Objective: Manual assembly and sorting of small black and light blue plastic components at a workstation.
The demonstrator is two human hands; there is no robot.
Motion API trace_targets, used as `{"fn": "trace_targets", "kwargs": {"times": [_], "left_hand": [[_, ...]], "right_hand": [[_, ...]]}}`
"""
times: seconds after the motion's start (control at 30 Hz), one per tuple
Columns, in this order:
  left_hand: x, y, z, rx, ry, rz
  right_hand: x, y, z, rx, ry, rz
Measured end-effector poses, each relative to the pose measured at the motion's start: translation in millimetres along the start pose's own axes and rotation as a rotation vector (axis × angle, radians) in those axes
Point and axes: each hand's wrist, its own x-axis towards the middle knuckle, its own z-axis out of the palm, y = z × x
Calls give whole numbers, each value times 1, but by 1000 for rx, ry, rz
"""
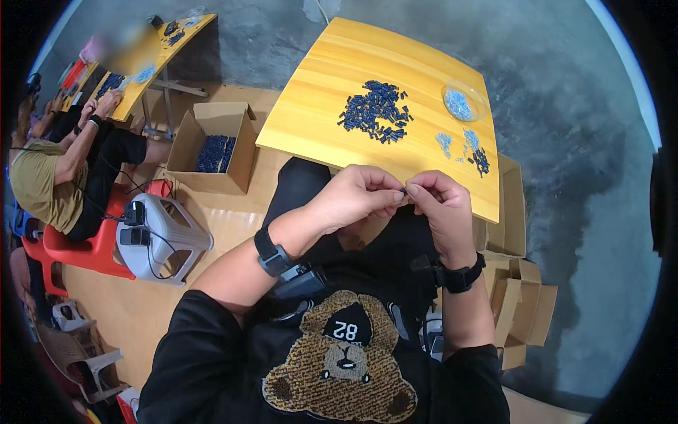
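Note:
My left hand (362, 192) and my right hand (443, 203) meet at the near edge of the yellow wooden table (304, 106). Both are closed, thumbs and fingertips pinching one small dark cylindrical piece (404, 190) between them. Its finer detail is hidden by the fingers. Beyond my hands lies a heap of small dark blue cylindrical pieces (378, 109). To the right are a little pile of light-blue bits (444, 143), another of pale bits (470, 139) and a smaller group of dark pieces (479, 162).
A clear round dish (474, 95) of light-blue bits stands at the table's right. Cardboard boxes (522, 304) stand right of my arm; another box (244, 152) holding dark pieces sits left on the floor. A grey stool (166, 240) and a seated person (56, 169) are further left.

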Motion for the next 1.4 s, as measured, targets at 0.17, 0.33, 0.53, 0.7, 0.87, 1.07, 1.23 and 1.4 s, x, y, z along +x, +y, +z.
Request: {"fn": "trace_targets", "kwargs": {"times": [0.17,0.33,0.53,0.7,0.87,1.07,1.23,1.4], "left_hand": [[0,-5,-3,60,-9,20],[-1,-11,-7,-18,-21,50],[-6,-8,-7,-15,20,28],[-5,-9,-6,-14,34,31],[-4,-11,-4,25,37,34],[-2,-12,-1,41,46,-2],[-3,-13,-1,22,45,-9],[-3,-14,-3,23,32,17]], "right_hand": [[0,7,-2,-225,2,-174],[-3,2,2,-83,16,-55],[-4,0,6,-22,-7,-29],[-3,6,7,0,-10,-22],[-3,9,4,-9,-2,-20],[-3,10,2,12,2,1],[-3,11,-1,26,-34,24],[-3,8,-4,93,-63,74]]}}
